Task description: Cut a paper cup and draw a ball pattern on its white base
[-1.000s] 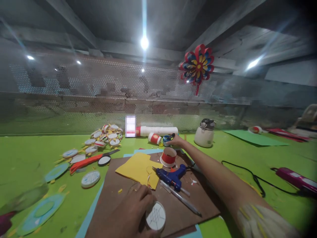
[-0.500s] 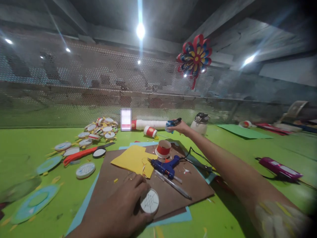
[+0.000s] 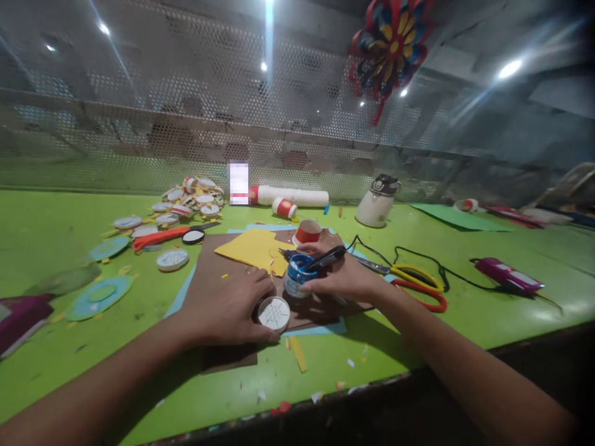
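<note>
My left hand (image 3: 235,303) is closed around the edge of a small white disc (image 3: 274,314), like a cut-off paper cup base, with a line pattern drawn on it. In my right hand (image 3: 348,275) is a small blue paint jar (image 3: 297,279), just behind the disc and over the brown sheet (image 3: 204,266). A black-handled tool (image 3: 328,257) slants out of the jar's open top; its lower end is hidden. Behind the jar a blue glue gun (image 3: 290,253) is mostly covered. Yellow paper (image 3: 248,248) and a red-and-white paper cup (image 3: 307,233) lie beyond.
Orange-handled scissors (image 3: 162,236), a patterned disc (image 3: 172,259) and a heap of decorated discs (image 3: 199,198) lie left. Scissors with yellow and red handles (image 3: 418,279) and a purple device (image 3: 509,275) are right. A white jug (image 3: 376,201) stands behind.
My right hand has brought the blue jar from the back of the table to beside the disc. My left hand keeps hold of the disc. The view has tilted down.
</note>
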The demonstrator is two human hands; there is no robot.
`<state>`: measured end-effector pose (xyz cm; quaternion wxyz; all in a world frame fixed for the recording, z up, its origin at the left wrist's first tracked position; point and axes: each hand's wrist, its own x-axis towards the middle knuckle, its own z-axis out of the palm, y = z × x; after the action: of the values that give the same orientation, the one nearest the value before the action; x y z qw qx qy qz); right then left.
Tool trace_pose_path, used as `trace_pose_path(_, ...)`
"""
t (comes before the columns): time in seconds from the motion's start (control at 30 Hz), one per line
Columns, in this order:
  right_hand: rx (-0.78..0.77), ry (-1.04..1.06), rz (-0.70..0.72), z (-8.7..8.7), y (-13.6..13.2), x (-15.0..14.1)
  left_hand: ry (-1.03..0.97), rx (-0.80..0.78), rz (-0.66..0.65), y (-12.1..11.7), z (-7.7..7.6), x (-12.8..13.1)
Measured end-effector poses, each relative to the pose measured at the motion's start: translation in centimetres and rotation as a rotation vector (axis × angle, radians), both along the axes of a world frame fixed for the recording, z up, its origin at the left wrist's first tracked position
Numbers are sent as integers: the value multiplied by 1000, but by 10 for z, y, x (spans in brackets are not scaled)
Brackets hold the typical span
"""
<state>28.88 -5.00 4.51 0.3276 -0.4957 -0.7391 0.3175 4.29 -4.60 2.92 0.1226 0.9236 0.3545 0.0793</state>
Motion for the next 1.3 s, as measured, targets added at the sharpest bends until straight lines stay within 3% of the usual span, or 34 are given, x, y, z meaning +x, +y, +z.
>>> trace_pose_path(0.13,-16,-106,-23,-5,-8,-3,13,24,1,2,-5,0)
trace_pose_path(0.3,-31,-115,38,2,-10,13,12,67,15,-2,-9,4)
trace_pose_path(0.43,-72,39,63,4,-12,23,-1,93,26,-7,-7,9)
trace_pose_path(0.6,-56,230,-34,-2,-11,16,-29,-7,29,-7,-9,8)
trace_pose_path(0.83,289,100,-84,-2,-18,11,-34,-74,53,-6,-12,4)
trace_pose_path(0.97,324,-22,-29,-3,-18,9,-35,-85,73,-7,-9,7)
trace_pose_path(1.17,508,404,-235,5,-26,11,-53,-110,52,-7,-8,7)
trace_pose_path(1.3,500,551,-284,6,-41,6,-74,-126,62,-7,-6,7)
